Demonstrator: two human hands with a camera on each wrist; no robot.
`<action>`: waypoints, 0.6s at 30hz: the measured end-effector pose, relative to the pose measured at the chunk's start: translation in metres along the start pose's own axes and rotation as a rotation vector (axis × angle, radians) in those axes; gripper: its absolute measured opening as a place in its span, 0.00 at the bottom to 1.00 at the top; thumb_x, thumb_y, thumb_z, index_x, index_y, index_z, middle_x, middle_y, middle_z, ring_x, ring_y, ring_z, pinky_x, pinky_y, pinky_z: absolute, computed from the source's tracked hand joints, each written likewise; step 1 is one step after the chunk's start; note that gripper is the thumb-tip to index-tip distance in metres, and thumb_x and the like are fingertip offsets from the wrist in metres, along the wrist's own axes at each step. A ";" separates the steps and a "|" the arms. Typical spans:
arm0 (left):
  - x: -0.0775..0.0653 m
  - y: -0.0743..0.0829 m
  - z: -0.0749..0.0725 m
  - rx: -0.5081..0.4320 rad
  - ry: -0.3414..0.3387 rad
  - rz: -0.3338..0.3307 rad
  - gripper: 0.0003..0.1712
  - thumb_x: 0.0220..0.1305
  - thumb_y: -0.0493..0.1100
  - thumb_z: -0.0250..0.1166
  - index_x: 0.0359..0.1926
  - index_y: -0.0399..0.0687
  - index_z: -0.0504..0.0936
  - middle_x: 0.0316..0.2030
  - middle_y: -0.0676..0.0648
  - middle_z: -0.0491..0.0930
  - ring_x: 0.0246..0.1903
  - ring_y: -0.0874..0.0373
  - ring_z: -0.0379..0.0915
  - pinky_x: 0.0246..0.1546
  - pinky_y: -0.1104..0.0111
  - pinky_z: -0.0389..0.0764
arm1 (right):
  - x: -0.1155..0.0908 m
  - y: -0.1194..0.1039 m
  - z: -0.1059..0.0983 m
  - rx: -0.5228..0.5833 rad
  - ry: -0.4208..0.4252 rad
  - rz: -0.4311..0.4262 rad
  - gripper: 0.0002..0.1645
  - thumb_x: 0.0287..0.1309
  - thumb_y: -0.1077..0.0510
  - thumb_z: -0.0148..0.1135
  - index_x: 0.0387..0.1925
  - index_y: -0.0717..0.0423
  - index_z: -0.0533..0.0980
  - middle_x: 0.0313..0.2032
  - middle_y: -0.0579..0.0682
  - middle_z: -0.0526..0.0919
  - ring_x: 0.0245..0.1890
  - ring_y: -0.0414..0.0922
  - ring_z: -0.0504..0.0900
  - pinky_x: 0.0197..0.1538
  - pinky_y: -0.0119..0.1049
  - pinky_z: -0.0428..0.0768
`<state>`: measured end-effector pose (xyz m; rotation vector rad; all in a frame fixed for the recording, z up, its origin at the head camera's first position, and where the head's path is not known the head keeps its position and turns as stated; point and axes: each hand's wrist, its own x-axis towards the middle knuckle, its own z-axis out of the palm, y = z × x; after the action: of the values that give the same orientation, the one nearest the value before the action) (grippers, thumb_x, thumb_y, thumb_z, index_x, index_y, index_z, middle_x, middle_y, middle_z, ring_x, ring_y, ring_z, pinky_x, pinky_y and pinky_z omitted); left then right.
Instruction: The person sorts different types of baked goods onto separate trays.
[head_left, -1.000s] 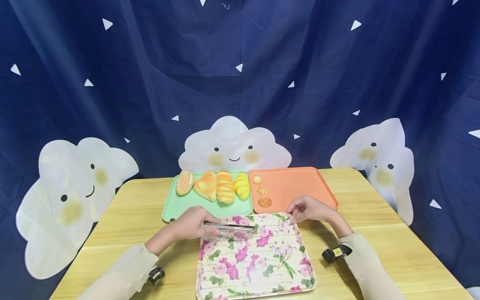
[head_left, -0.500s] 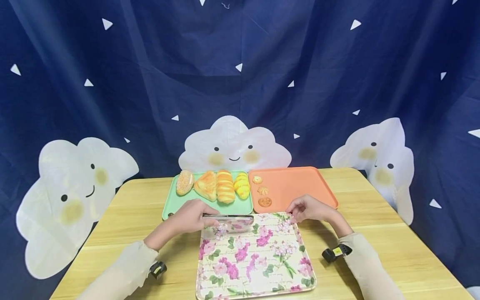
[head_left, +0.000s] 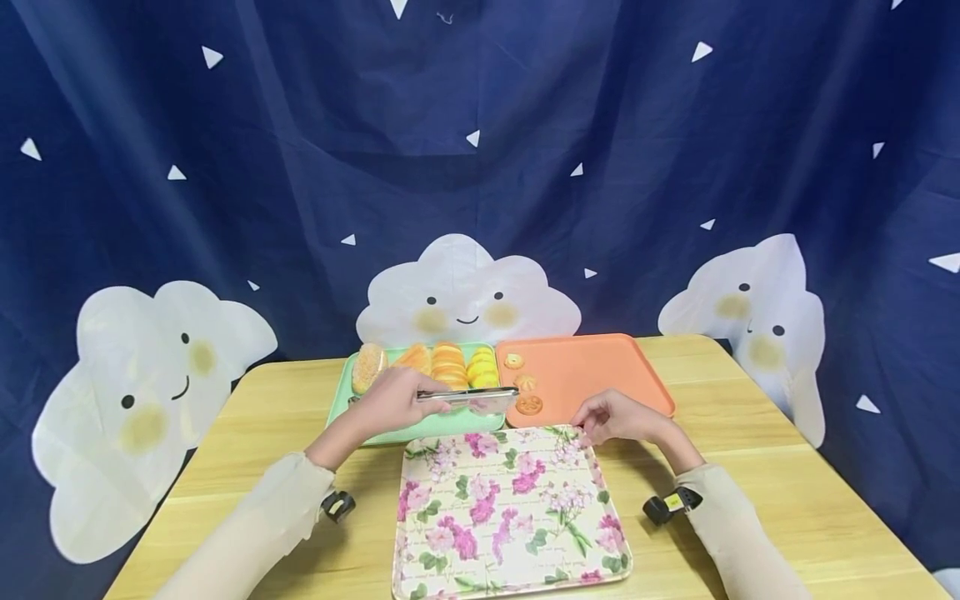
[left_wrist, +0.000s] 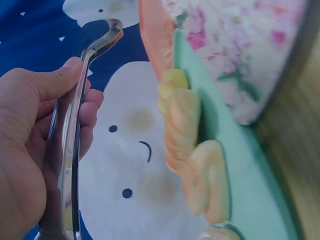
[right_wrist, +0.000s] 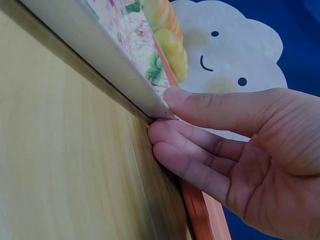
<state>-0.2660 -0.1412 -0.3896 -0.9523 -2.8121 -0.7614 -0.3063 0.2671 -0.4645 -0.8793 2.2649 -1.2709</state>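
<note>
My left hand (head_left: 393, 400) grips metal tongs (head_left: 472, 395), held level above the front of the green tray (head_left: 420, 430). In the left wrist view, the thumb and fingers wrap round the tongs' arms. My right hand (head_left: 618, 417) pinches the far right corner of a floral tray (head_left: 517, 521); in the right wrist view the thumb lies on the rim and the fingertips under it. Along the green tray's back lie a crumb-coated bun (head_left: 367, 368), a triangular pastry (head_left: 414, 358), a striped loaf (head_left: 447, 358) and a yellow roll (head_left: 482, 360). The hand and tongs partly hide them.
An orange tray (head_left: 592, 367) stands right of the green one. Down its left side sit a ring-shaped cookie (head_left: 513, 361), a swirled cookie (head_left: 525, 382) and a brown round cookie (head_left: 529, 405). A blue cloud-print curtain (head_left: 480, 167) hangs behind the wooden table (head_left: 757, 500).
My left hand has moved forward and up with the tongs, from over the floral tray's far edge to above the green tray. The right hand stays at the corner.
</note>
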 end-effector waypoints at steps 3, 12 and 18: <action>0.012 0.004 -0.001 0.023 0.022 -0.010 0.16 0.65 0.50 0.71 0.51 0.50 0.90 0.20 0.48 0.84 0.11 0.66 0.44 0.15 0.73 0.49 | 0.000 0.000 0.000 0.012 -0.001 -0.009 0.17 0.48 0.78 0.68 0.44 0.75 0.81 0.29 0.58 0.85 0.29 0.37 0.81 0.34 0.29 0.80; 0.049 0.016 0.007 0.058 0.119 0.011 0.19 0.66 0.51 0.70 0.52 0.47 0.89 0.28 0.45 0.88 0.10 0.66 0.46 0.15 0.73 0.51 | -0.001 0.002 -0.001 0.015 0.010 0.010 0.18 0.46 0.78 0.68 0.44 0.75 0.81 0.30 0.59 0.85 0.29 0.38 0.81 0.34 0.30 0.81; 0.075 0.023 0.020 0.076 0.151 -0.018 0.20 0.67 0.52 0.70 0.54 0.47 0.88 0.07 0.50 0.67 0.09 0.66 0.44 0.13 0.74 0.50 | -0.001 0.002 -0.001 0.028 0.006 0.002 0.19 0.46 0.77 0.68 0.44 0.76 0.81 0.32 0.65 0.85 0.29 0.38 0.81 0.34 0.31 0.82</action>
<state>-0.3112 -0.0740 -0.3803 -0.8227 -2.7014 -0.6912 -0.3071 0.2695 -0.4657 -0.8643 2.2463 -1.3034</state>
